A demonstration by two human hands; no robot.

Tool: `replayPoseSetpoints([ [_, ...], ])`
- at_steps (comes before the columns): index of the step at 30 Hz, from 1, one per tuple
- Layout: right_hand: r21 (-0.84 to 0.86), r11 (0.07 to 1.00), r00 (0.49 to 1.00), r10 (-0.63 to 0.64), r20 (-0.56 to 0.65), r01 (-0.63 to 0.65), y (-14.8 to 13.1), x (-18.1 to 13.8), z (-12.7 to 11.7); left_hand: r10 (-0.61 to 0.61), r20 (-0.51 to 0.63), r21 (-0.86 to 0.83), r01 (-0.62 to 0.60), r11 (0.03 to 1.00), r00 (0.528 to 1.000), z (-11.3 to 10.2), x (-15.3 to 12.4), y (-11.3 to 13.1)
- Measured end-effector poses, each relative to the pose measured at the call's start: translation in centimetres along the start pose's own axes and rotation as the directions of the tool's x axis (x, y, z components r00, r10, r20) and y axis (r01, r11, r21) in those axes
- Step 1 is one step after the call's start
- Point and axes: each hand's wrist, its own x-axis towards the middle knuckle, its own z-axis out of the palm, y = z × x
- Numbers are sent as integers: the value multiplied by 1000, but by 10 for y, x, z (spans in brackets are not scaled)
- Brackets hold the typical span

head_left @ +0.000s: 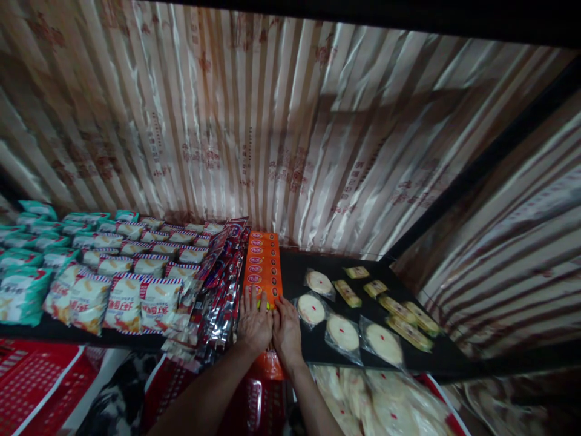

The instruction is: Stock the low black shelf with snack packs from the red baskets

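the left hand [255, 324] was found palm down on the near end of the orange column of packs [263, 263], fingers straight, slightly spread and pointing away from the person. the right hand [287, 330] lay at the near right edge of the same orange column, just beside the left; its fingers pointed forward, and whether they pinched anything could not be told. the orange column ran from beneath the hands towards the back of a black shelf [313, 349]. immediately left of the orange column stood a crowded row of dark red foil packs [220, 290]. farther left of it were rows of white bags with striped edges [161, 303], and farthest left, teal bags [22, 293]. to the right of the orange column, apart from it, lay four clear-wrapped rounds [342, 332]; farther right of it were six small yellowish packs [397, 309]. below and right of the orange column, more wrapped rounds [393, 409] were heaped; below and left of it was red basketwork [39, 381]. behind the orange column hung a pleated, printed curtain [281, 121]
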Motion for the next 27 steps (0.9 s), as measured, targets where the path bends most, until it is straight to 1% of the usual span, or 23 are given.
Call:
replayPoseSetpoints([
  [8, 11, 1000, 1000, -4, 14, 4, 1, 1, -2, -53, 57, -55, 56, 997, 997, -14, 3, 4],
  [12, 27, 999, 1000, 18, 14, -19, 1, 1, -2, -62, 88, -51, 67, 996, 994, -23, 6, 8],
  [19, 85, 995, 998, 53, 13, -54, 1, 3, -4, -22, 74, -29, 24, 999, 997, -32, 4, 14],
  [23, 136, 989, 998, 59, 12, -60, 0, 2, -6, 36, 54, -56, -33, 998, 998, -32, 0, 17],
  [27, 202, 977, 997, 78, -15, -74, 0, 4, -9, 45, 49, -68, -42, 997, 998, -30, -3, 20],
])
